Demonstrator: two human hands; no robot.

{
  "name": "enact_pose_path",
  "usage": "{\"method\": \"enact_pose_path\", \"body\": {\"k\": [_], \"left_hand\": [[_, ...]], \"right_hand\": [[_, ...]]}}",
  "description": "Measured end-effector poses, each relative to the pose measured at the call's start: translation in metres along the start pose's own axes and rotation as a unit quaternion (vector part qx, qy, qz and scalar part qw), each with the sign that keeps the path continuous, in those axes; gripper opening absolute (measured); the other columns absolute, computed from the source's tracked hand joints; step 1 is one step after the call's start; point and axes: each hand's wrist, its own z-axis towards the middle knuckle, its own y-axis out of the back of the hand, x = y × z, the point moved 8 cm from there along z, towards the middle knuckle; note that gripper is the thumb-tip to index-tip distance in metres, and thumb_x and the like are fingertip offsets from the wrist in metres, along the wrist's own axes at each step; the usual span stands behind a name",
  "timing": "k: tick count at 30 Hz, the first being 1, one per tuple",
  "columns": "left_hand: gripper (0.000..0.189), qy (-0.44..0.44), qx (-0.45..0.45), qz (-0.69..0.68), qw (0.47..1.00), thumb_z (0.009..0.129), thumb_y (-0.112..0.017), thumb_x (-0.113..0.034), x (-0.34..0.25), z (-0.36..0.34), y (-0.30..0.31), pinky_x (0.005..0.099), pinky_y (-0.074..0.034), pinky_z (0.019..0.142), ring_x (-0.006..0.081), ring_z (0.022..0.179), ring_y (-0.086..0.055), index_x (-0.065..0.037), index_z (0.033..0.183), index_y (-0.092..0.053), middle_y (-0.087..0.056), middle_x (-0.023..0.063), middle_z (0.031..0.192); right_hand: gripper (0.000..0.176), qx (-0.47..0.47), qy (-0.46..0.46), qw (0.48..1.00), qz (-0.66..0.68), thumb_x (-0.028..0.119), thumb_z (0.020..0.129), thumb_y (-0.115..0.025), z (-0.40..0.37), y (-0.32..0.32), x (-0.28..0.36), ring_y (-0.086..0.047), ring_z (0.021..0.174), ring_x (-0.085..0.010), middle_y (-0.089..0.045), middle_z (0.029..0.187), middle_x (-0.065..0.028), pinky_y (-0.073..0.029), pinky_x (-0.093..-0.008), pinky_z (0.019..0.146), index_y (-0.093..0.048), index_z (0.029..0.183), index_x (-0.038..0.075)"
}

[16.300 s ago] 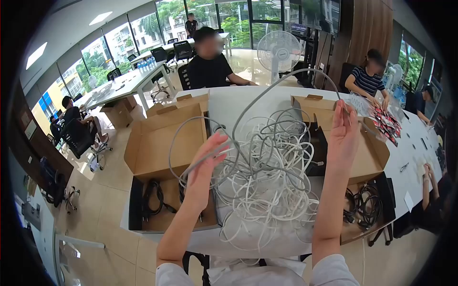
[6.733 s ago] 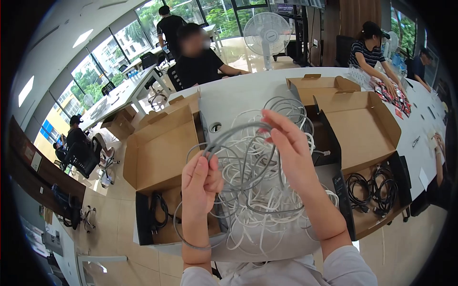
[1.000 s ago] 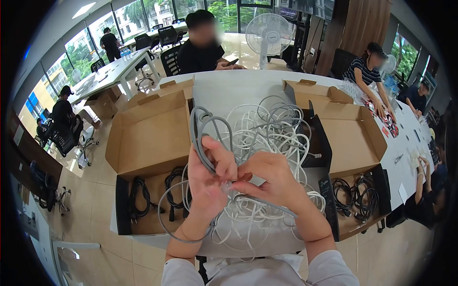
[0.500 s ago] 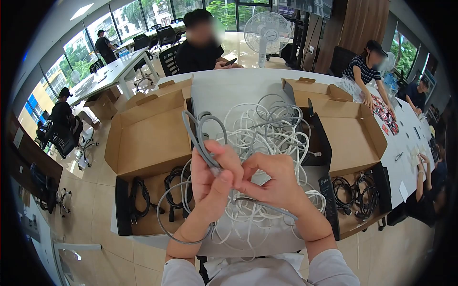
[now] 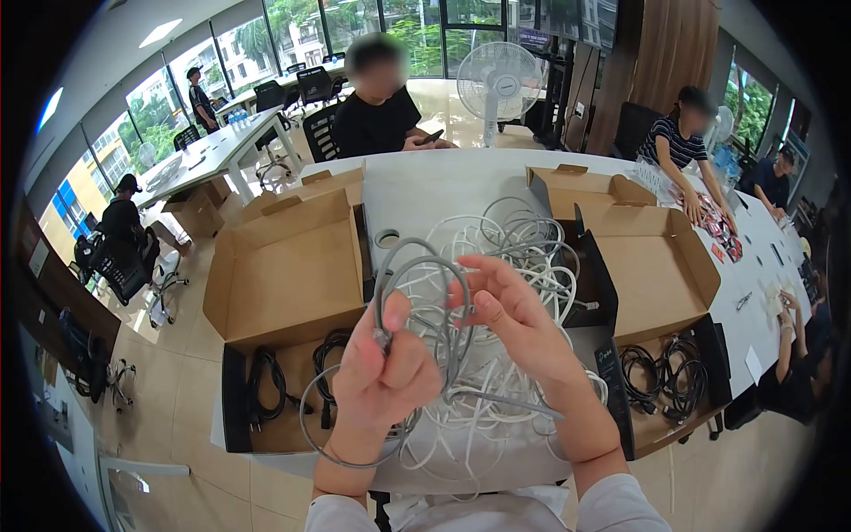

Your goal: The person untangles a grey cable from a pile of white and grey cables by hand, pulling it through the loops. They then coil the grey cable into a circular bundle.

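Note:
My left hand (image 5: 387,368) is closed on a grey network cable (image 5: 417,252), with a clear plug showing by the thumb. The cable stands up from the fist in a few round loops, and one loose loop hangs by the left wrist. At the right side of those loops is my right hand (image 5: 519,324), its fingers spread and the tips close to the cable. Beneath both hands lies a tangled pile of white and grey cables (image 5: 479,417) on the white table (image 5: 417,182).
To the left, an open cardboard box (image 5: 279,266) holds coiled black power cords (image 5: 266,381). Another open box (image 5: 656,257) on the right contains black coiled cables (image 5: 678,377). A tape roll (image 5: 387,238) lies behind the pile. Across the table sits a person (image 5: 377,111) with a phone.
My right hand has come away from the left fingers, up and right, and its pinch has spread apart. The grey loops now fan wider above my left hand.

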Motion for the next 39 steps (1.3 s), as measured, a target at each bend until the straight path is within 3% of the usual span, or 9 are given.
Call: {"method": "enact_pose_path", "body": {"k": [4,7,11,14,17,20,26,31,39], "left_hand": [[0.028,0.007,-0.033,-0.053,0.998,0.098,-0.042,-0.035,-0.001,0.000,0.005,0.0209,-0.015,0.037,0.0056,0.038,-0.020,-0.011,0.109,-0.035,-0.023,-0.0047,0.052],[0.031,0.006,-0.060,0.022,0.998,0.097,-0.043,-0.036,0.002,0.002,0.011,0.0214,-0.016,0.038,0.0051,0.039,-0.020,-0.010,0.111,-0.036,-0.023,-0.0049,0.053],[0.028,0.021,-0.169,0.139,0.976,0.094,-0.051,-0.026,0.001,-0.002,0.021,0.0221,-0.018,0.042,0.0041,0.043,-0.021,-0.007,0.111,-0.043,-0.026,-0.0063,0.057],[0.019,0.016,-0.235,0.192,0.953,0.091,-0.051,-0.017,0.000,-0.003,0.029,0.0214,-0.017,0.041,0.0042,0.042,-0.020,-0.006,0.106,-0.049,-0.026,-0.0062,0.057],[0.017,0.012,-0.266,0.174,0.948,0.089,-0.050,-0.014,0.000,-0.005,0.040,0.0216,-0.017,0.041,0.0045,0.042,-0.020,-0.006,0.104,-0.052,-0.025,-0.0064,0.057],[0.017,0.015,-0.266,0.133,0.955,0.089,-0.050,-0.017,-0.001,-0.004,0.047,0.0218,-0.017,0.040,0.0045,0.042,-0.021,-0.006,0.103,-0.052,-0.025,-0.0063,0.057],[0.015,0.040,-0.292,0.174,0.940,0.090,-0.052,-0.019,0.001,-0.004,0.051,0.0206,-0.020,0.036,0.0031,0.041,-0.023,-0.007,0.099,-0.053,-0.026,-0.0066,0.056],[0.014,0.033,-0.285,0.210,0.935,0.091,-0.055,-0.019,0.004,-0.003,0.053,0.0198,-0.024,0.036,0.0028,0.040,-0.026,-0.006,0.097,-0.052,-0.028,-0.0067,0.056],[0.041,0.015,-0.173,0.148,0.974,0.085,-0.064,-0.021,0.013,0.004,0.034,0.0193,-0.030,0.038,0.0031,0.044,-0.031,0.000,0.116,-0.046,-0.032,-0.0060,0.058]], "right_hand": [[0.036,-0.017,0.008,1.000,-0.025,0.016,0.095,-0.051,-0.002,-0.001,0.004,-0.052,0.095,-0.0098,-0.054,0.108,-0.0047,-0.042,-0.0245,0.079,-0.044,0.127,0.001],[0.025,-0.060,0.027,0.990,-0.128,0.014,0.094,-0.052,-0.005,0.006,0.008,-0.053,0.081,-0.0087,-0.058,0.093,-0.0034,-0.043,-0.0254,0.072,-0.053,0.115,0.001],[0.012,-0.127,0.139,0.902,-0.388,0.010,0.093,-0.051,-0.011,0.004,0.034,-0.054,0.070,-0.0087,-0.060,0.078,-0.0041,-0.043,-0.0261,0.064,-0.058,0.096,0.001],[0.011,-0.145,0.184,0.886,-0.399,0.009,0.094,-0.048,-0.014,-0.001,0.038,-0.053,0.070,-0.0097,-0.059,0.078,-0.0055,-0.042,-0.0260,0.061,-0.055,0.094,0.000],[0.012,-0.127,0.148,0.957,-0.216,0.007,0.094,-0.045,-0.012,-0.002,0.030,-0.048,0.064,-0.0090,-0.055,0.073,-0.0028,-0.040,-0.0254,0.058,-0.053,0.096,-0.001],[0.017,-0.081,0.042,0.995,-0.028,0.012,0.097,-0.041,-0.010,-0.002,0.019,-0.041,0.060,-0.0068,-0.047,0.067,0.0010,-0.037,-0.0236,0.056,-0.053,0.098,0.000],[0.029,-0.018,0.010,0.996,0.084,0.026,0.100,-0.037,-0.009,-0.004,0.015,-0.029,0.055,-0.0037,-0.035,0.062,0.0054,-0.027,-0.0196,0.051,-0.053,0.096,0.002],[0.031,-0.038,-0.005,0.997,0.072,0.032,0.100,-0.039,-0.011,-0.003,0.010,-0.025,0.052,-0.0030,-0.033,0.062,0.0066,-0.022,-0.0201,0.047,-0.049,0.087,0.005],[0.032,-0.110,0.007,0.986,0.128,0.033,0.100,-0.037,-0.011,0.009,0.008,-0.021,0.050,-0.0034,-0.029,0.060,0.0071,-0.018,-0.0211,0.044,-0.044,0.082,0.008]]}}
